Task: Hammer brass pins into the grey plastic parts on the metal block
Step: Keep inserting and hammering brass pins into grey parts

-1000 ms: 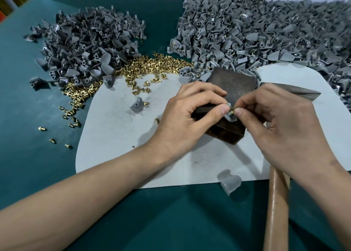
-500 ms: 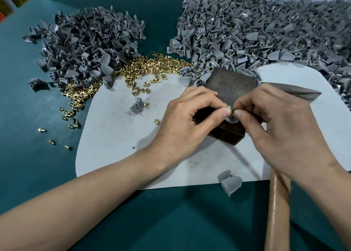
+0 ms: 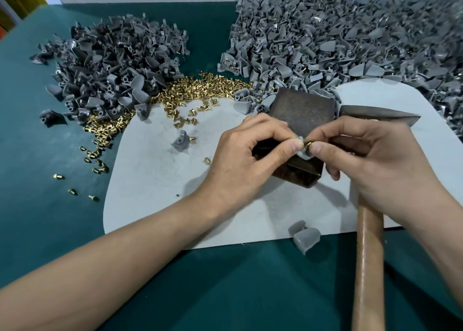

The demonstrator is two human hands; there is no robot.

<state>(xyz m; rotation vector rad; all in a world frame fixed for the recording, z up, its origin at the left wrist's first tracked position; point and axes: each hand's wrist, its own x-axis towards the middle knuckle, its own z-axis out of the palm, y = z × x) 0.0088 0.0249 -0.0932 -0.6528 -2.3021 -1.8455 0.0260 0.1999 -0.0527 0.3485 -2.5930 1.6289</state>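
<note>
1. A small brass pin (image 3: 308, 144) sits against a pale grey part (image 3: 304, 155) at the 6 o'clock edge of the rusty block (image 3: 303, 110).
2. Fingers of the left hand (image 3: 245, 160) are clamped on the part. Those of the right hand (image 3: 375, 165) pinch the pin.
3. A hammer (image 3: 368, 268) lies at the block's 3 o'clock, and a brass heap (image 3: 200, 87) lies at its 10 o'clock on the worktop (image 3: 37, 155).

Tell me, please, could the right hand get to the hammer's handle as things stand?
Probably yes: the handle lies bare just below the right hand, though it is pinching a brass pin.
</note>
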